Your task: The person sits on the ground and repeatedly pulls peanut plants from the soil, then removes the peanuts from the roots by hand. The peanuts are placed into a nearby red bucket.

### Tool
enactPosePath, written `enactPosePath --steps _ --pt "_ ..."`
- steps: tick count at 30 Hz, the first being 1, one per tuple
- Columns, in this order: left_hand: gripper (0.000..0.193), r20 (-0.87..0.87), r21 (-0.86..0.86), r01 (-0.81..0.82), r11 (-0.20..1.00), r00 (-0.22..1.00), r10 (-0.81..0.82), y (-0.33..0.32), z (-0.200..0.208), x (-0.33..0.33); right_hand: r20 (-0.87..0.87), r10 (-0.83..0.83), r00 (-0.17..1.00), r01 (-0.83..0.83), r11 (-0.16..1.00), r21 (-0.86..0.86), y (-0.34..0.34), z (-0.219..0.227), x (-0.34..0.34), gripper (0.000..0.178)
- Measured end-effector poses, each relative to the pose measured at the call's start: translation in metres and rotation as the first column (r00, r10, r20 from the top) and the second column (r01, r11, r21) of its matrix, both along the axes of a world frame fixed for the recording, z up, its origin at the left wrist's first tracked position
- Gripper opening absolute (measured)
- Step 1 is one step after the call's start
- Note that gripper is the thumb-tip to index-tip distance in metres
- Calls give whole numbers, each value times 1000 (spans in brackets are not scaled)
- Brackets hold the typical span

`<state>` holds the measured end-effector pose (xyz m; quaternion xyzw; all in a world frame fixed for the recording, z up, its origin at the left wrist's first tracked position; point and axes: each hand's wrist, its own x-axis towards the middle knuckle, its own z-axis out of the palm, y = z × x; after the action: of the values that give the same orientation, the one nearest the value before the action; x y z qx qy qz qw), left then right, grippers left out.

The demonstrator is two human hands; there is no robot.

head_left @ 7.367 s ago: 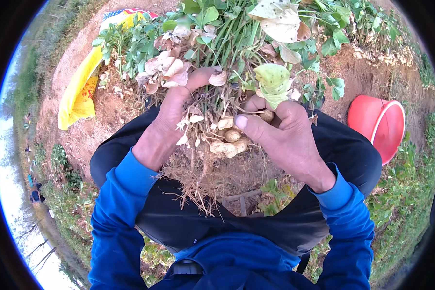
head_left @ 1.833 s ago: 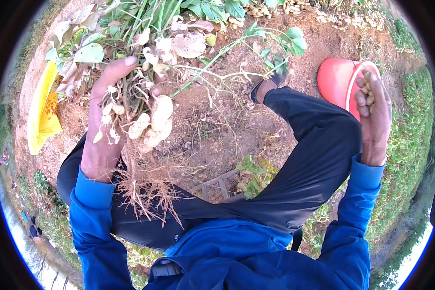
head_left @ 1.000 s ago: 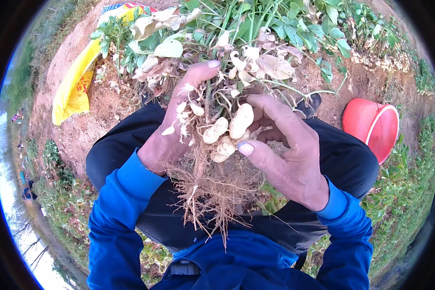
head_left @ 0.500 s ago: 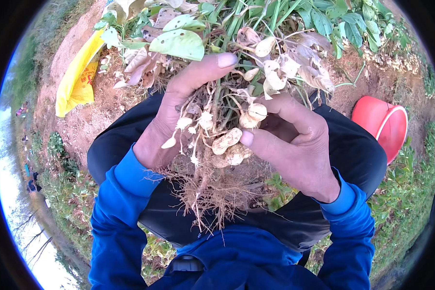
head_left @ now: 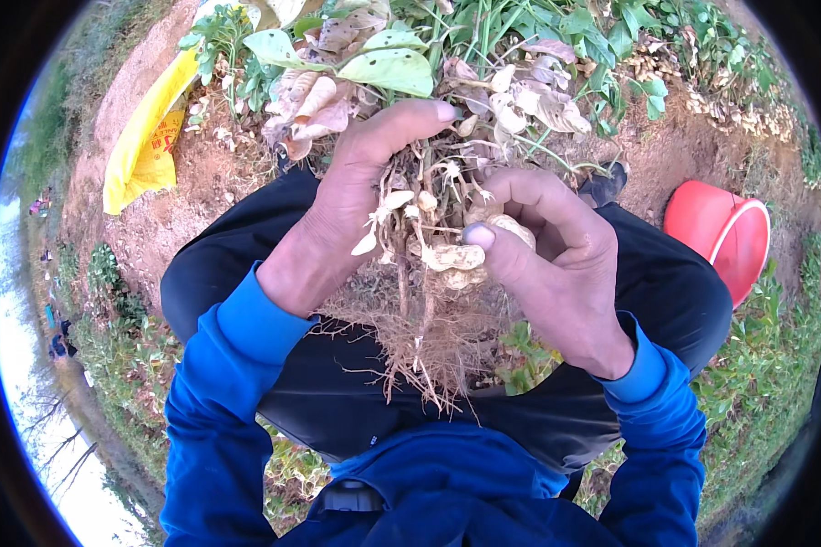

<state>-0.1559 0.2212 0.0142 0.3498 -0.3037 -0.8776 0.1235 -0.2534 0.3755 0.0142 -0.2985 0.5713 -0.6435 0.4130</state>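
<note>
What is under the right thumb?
A pale peanut pod is pinched under the right hand thumb, attached to the plant roots. The pod's end beneath the thumb is covered.

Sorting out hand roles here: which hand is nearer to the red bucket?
Right. The right hand pinches pods on the peanut plant, on the side toward the red bucket, though clearly apart from it. The left hand grips the plant's stems farther away.

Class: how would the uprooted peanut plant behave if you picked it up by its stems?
The peanut plant would probably flop: its leaves and thin roots trail loosely. It looks light, since the left hand grips it alone. Pods likely snap off.
</note>
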Motion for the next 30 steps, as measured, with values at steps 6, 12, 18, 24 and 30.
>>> enactPosePath --steps 6,12,18,24,30 --pt "22 52 -43 51 998 997 -49 2 -2 4 -15 87 996 -84 990 117 3 8 -4 12" --pt "23 -1 -65 91 994 996 -91 -3 -11 16 214 -38 976 32 999 34 7 10 -12 15" --pt "23 -210 180 136 974 973 -98 -30 -23 21 175 -48 983 25 991 133 17 12 -20 19" --pt "22 -60 -67 55 996 996 -59 -17 -9 14 501 115 858 -197 974 114 15 8 -16 18" --pt "23 32 -239 82 968 997 -77 -1 -4 10 -503 91 859 -120 992 -25 11 2 2 30"
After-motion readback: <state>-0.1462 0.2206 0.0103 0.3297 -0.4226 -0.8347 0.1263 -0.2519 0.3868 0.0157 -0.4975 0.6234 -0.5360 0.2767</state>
